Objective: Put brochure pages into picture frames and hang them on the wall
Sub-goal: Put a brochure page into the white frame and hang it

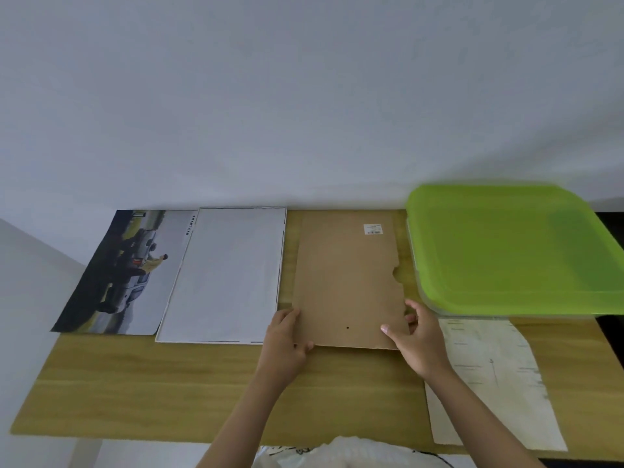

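Hands on the brown backing board [347, 282] now: left hand [285, 346] pinching its near-left corner, right hand [417, 339] clamped on the near-right edge. It looks barely off the wooden table [169, 383]. A careless swing could clip the white frame [223, 275] just beside it, or nudge the brochure page [118, 275] beyond. That page reads "SMART CAR"; the board's barcode sticker [373, 229] is too small to read.
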Tool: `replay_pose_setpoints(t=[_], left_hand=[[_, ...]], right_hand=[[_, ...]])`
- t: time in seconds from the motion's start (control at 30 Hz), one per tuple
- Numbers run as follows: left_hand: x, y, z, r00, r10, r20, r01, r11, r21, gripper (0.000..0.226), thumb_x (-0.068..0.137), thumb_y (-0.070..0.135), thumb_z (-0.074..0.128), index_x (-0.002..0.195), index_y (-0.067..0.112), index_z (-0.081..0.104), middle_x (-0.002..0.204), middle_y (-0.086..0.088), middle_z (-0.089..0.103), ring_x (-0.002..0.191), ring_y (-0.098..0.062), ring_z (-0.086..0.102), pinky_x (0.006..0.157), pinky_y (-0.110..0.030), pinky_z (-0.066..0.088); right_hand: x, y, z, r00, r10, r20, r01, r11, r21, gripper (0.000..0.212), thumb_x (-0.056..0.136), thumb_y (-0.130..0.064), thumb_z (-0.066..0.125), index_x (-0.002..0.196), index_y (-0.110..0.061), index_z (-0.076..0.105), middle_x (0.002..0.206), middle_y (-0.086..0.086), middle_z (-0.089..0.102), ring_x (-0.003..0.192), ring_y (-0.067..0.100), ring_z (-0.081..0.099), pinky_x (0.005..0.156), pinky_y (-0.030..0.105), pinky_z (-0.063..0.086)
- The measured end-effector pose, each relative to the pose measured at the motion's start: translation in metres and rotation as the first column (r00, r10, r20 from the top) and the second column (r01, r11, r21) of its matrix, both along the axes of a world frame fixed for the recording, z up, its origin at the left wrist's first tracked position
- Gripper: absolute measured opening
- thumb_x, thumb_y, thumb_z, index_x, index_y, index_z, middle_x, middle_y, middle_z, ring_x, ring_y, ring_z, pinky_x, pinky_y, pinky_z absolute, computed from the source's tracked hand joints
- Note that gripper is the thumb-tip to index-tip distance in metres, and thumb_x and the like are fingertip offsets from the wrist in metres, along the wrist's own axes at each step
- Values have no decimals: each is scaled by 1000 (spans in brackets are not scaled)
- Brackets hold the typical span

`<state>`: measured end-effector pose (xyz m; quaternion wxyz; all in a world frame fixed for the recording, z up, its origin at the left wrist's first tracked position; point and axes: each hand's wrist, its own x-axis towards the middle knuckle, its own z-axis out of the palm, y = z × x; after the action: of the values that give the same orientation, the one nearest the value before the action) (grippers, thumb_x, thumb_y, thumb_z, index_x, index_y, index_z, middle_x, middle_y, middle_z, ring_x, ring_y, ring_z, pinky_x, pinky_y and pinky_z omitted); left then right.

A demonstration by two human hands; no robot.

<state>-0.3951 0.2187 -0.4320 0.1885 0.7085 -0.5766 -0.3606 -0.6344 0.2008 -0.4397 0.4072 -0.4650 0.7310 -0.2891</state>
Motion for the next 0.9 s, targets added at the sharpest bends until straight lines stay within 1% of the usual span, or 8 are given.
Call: replay_pose_setpoints(t=[0.07, 0.17, 0.23, 0.37, 0.57, 0.7, 0.8, 0.9], left_hand=[[-4, 0, -4, 999, 10, 46, -10, 1000, 0, 66, 81, 15, 68, 140, 9, 37, 142, -2, 38, 129, -18, 37, 109, -26, 30], [-8, 1, -7, 993, 27, 115, -25, 1000, -12, 62, 84, 15, 64, 140, 11, 37, 147, -2, 35, 133, -19, 30, 111, -26, 25], [-11, 1, -8, 989, 32, 144, -30, 999, -14, 61, 85, 15, 63, 140, 11, 37, 149, -2, 34, 134, -21, 29, 111, -27, 24], [-13, -1, -7, 979, 16, 201, -13, 1000, -15, 57, 87, 14, 60, 140, 12, 38, 151, -3, 30, 134, -23, 28, 110, -29, 27], [-14, -3, -5, 938, -84, 335, 83, 996, 16, 49, 91, 15, 54, 137, 11, 37, 153, -9, 23, 135, -27, 25, 108, -33, 33], [-11, -4, 2, 945, -131, 300, 141, 990, -15, 41, 89, 9, 50, 129, 12, 43, 147, -13, 27, 131, -28, 30, 101, -35, 41], [7, -8, 10, 966, -113, 233, 144, 982, -120, 43, 89, 12, 50, 131, 15, 45, 141, -7, 34, 128, -21, 34, 91, -24, 42], [36, -16, 19, 983, -49, 178, 86, 975, -206, 44, 89, 20, 54, 132, 16, 46, 140, -3, 36, 128, -18, 34, 86, -18, 37]], right_hand=[[1, -4, -3, 999, 12, -37, -12, 1000, -3, 71, 76, -22, 77, 137, -14, 43, 97, -3, 54, 80, 12, 59, 70, 31, 53], [3, -9, -7, 988, 34, -147, -34, 999, 5, 71, 76, -29, 76, 137, -12, 44, 115, 6, 55, 101, 18, 57, 84, 33, 50], [5, -12, -10, 976, 60, -211, -56, 998, 26, 71, 77, -32, 75, 138, -12, 43, 119, 7, 53, 108, 20, 54, 89, 34, 48], [7, -16, -13, 964, 67, -256, -58, 997, 44, 71, 77, -34, 74, 137, -12, 44, 118, 8, 51, 111, 23, 52, 91, 36, 47], [12, -13, -14, 944, 68, -324, -38, 995, 97, 73, 75, -37, 74, 137, -11, 45, 118, 9, 50, 116, 27, 47, 95, 43, 46], [18, -14, -8, 939, 45, -342, 1, 991, 133, 74, 77, -32, 73, 140, -11, 42, 127, 11, 44, 123, 29, 41, 99, 43, 43], [33, -15, 0, 925, 26, -379, 23, 992, 123, 71, 81, -29, 70, 141, -12, 37, 128, 11, 39, 124, 28, 38, 98, 42, 43], [62, -19, 10, 920, 43, -390, -19, 998, 66, 69, 82, -30, 68, 141, -15, 38, 125, 7, 40, 114, 24, 46, 94, 36, 45]])
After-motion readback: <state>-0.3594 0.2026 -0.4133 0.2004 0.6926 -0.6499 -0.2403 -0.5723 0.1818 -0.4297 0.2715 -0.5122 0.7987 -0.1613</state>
